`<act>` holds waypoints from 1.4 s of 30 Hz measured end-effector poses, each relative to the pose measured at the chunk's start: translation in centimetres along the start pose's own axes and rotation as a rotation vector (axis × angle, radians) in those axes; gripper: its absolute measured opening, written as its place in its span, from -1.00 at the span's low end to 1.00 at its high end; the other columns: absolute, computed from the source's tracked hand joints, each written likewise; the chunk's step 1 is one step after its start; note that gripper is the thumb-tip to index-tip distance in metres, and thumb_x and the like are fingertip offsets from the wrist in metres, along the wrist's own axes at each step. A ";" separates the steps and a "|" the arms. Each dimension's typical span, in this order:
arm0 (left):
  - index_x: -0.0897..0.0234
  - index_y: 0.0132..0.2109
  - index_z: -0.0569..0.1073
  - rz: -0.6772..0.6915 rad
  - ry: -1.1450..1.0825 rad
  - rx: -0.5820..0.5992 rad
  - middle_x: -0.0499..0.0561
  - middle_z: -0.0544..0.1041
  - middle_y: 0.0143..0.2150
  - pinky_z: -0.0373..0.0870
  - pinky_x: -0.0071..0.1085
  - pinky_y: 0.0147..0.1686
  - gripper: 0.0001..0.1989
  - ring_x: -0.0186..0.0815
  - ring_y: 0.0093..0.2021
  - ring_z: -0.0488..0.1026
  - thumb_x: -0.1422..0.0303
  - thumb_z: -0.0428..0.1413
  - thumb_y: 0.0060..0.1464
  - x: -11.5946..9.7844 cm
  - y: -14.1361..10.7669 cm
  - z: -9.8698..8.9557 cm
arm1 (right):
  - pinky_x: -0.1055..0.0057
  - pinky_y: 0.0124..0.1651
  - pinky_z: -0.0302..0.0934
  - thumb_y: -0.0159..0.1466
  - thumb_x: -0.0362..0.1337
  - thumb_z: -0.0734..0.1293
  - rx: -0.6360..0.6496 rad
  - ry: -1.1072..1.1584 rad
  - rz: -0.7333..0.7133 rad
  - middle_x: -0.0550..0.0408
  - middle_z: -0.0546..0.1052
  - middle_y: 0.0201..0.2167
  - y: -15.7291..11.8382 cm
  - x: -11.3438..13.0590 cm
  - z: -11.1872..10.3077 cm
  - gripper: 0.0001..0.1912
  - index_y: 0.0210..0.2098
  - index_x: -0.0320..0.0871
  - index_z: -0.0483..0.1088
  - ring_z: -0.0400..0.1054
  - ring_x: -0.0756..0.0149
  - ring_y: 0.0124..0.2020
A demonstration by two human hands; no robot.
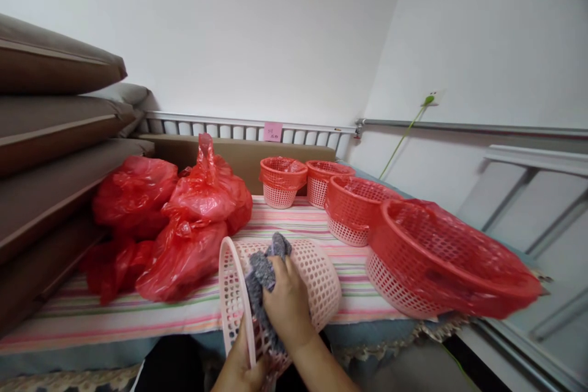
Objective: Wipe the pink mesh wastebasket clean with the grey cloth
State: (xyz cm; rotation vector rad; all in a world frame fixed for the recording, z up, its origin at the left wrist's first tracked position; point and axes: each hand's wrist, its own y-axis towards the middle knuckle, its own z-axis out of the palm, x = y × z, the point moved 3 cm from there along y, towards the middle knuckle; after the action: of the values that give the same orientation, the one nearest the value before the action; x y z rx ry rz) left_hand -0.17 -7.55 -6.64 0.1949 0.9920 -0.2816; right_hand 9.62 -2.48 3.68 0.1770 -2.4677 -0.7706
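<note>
A pale pink perforated plastic basket (316, 278) lies on its side at the near edge of the striped cloth, its open rim facing left. My left hand (243, 364) grips that rim from below, fingers partly inside the basket. Bunched in my right hand (289, 300) is a grey cloth (263, 272), pressed against the outer wall of the basket just behind the rim. Part of the cloth hangs down between my two hands.
Several baskets lined with red plastic bags, such as a near one (404, 282), stand along the right. Filled, tied red bags (202, 196) are heaped at left beside stacked brown cushions (59, 110). Striped cloth (124, 318) covers the bed. A radiator (239, 128) runs along the wall.
</note>
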 end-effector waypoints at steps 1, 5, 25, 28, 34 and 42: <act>0.15 0.31 -0.15 0.017 0.075 -0.002 0.23 0.27 0.23 0.08 -0.02 0.19 0.00 0.07 0.23 0.17 0.07 0.23 -0.15 0.0 0.0 -0.2 | 0.33 -0.10 0.18 0.07 -0.45 0.21 -0.013 -0.069 0.014 -0.02 0.39 -0.18 0.6 -1.7 -0.2 -0.62 -0.11 -0.13 0.33 0.29 0.17 -0.13; 0.19 0.30 -0.06 0.047 0.227 0.101 0.20 0.26 0.24 -0.10 -0.08 0.27 -0.14 0.00 0.28 0.10 0.08 0.15 -0.05 0.7 -0.2 -0.4 | 0.33 -0.21 0.16 0.17 -0.35 0.19 -0.054 -0.348 0.261 -0.09 0.41 -0.21 2.7 -9.4 -1.8 -0.69 -0.08 -0.19 0.31 0.31 0.15 -0.18; 0.20 0.29 -0.03 -0.011 0.113 -0.001 0.09 0.36 0.18 0.04 -0.12 0.23 -0.09 -0.05 0.23 0.20 0.58 0.05 -0.27 -3.3 0.6 2.0 | 0.37 -0.36 0.13 0.23 -0.20 0.18 -0.028 -0.403 0.394 -0.06 0.45 -0.27 2.5 -10.9 -3.0 -0.72 -0.11 -0.18 0.29 0.36 0.14 -0.24; 0.22 0.24 0.11 0.036 0.157 -0.014 0.07 0.47 0.08 -0.03 -0.12 0.26 -0.18 -0.05 0.22 0.20 0.57 0.07 -0.25 -2.9 0.3 1.5 | 0.34 -0.26 0.19 0.19 -0.25 0.20 -0.020 -0.262 0.312 -0.06 0.44 -0.25 2.1 -6.9 -1.9 -0.73 -0.12 -0.18 0.31 0.35 0.13 -0.21; 0.25 0.14 0.24 0.007 0.126 -0.024 0.12 0.56 -0.09 0.29 -0.14 0.06 -0.32 0.04 0.05 0.39 0.36 0.22 -0.18 -1.3 -0.1 0.1 | 0.33 -0.12 0.20 0.03 -0.43 0.24 0.033 0.093 0.000 0.01 0.41 -0.21 0.0 4.1 0.2 -0.65 -0.18 -0.10 0.34 0.30 0.18 -0.16; 0.16 0.25 0.07 0.002 0.130 0.101 0.14 0.37 0.16 0.05 -0.12 0.23 -0.13 0.03 0.22 0.20 0.21 0.28 -0.18 1.2 -0.2 -1.0 | 0.34 -0.07 0.15 0.06 -0.45 0.21 0.044 -0.135 -0.034 -0.03 0.40 -0.17 1.0 -1.8 -0.7 -0.61 -0.10 -0.12 0.34 0.27 0.16 -0.09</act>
State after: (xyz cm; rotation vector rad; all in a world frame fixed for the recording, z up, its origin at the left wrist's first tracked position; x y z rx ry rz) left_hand -0.40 -7.64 -8.14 0.3090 1.1068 -0.3200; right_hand 11.53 -1.54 3.92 0.1888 -2.6163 -0.7657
